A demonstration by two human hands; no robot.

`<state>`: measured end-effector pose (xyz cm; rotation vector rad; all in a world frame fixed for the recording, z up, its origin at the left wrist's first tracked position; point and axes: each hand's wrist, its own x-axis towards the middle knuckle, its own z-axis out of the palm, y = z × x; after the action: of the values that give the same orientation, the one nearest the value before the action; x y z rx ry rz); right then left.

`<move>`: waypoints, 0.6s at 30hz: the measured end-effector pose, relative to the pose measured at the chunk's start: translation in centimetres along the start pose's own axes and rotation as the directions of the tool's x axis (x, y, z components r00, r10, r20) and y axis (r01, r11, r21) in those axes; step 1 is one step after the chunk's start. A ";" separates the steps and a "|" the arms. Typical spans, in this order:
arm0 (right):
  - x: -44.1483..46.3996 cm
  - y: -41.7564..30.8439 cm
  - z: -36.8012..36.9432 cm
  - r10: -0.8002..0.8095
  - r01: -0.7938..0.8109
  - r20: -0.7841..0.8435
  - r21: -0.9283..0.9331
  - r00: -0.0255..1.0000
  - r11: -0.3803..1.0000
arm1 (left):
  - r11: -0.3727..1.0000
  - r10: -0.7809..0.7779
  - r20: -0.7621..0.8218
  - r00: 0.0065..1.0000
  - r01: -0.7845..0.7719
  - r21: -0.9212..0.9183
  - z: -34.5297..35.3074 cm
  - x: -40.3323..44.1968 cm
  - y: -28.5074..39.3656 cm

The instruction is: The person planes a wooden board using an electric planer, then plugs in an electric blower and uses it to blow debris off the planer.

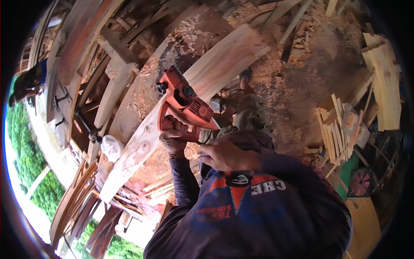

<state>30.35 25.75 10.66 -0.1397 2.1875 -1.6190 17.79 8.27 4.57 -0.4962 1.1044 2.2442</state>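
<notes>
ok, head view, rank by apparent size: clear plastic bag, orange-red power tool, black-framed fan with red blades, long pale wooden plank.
1. Long pale wooden plank
2. Orange-red power tool
3. Black-framed fan with red blades and clear plastic bag: too alike to rank.

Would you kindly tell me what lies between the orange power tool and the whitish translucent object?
In the head view, part of the pale board lies between the orange power tool and the whitish translucent object.
</notes>
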 end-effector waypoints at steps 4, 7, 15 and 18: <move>0.0 -2.0 -0.7 0.069 -0.027 -0.160 0.251 0.985 0.968 | 0.989 0.102 -0.059 0.993 -0.095 0.112 -1.4 -1.8 2.5; 0.0 -2.9 -1.3 0.108 -0.108 -0.006 -0.051 0.994 0.993 | 0.984 0.132 -0.072 0.989 -0.123 0.126 -3.1 -3.4 3.3; 1.1 -4.8 -1.7 0.055 -0.035 0.068 -0.263 0.996 0.964 | 0.979 0.201 0.063 0.978 -0.198 -0.042 -4.2 -5.6 3.7; 1.3 -4.7 -1.8 0.024 -0.003 0.084 -0.245 0.996 0.969 | 0.967 0.252 0.033 0.967 -0.250 -0.057 -4.5 -5.7 3.2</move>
<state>27.70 25.44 15.13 -0.2606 2.3084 -1.3046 20.34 1.17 7.00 -0.3465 1.1453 2.4957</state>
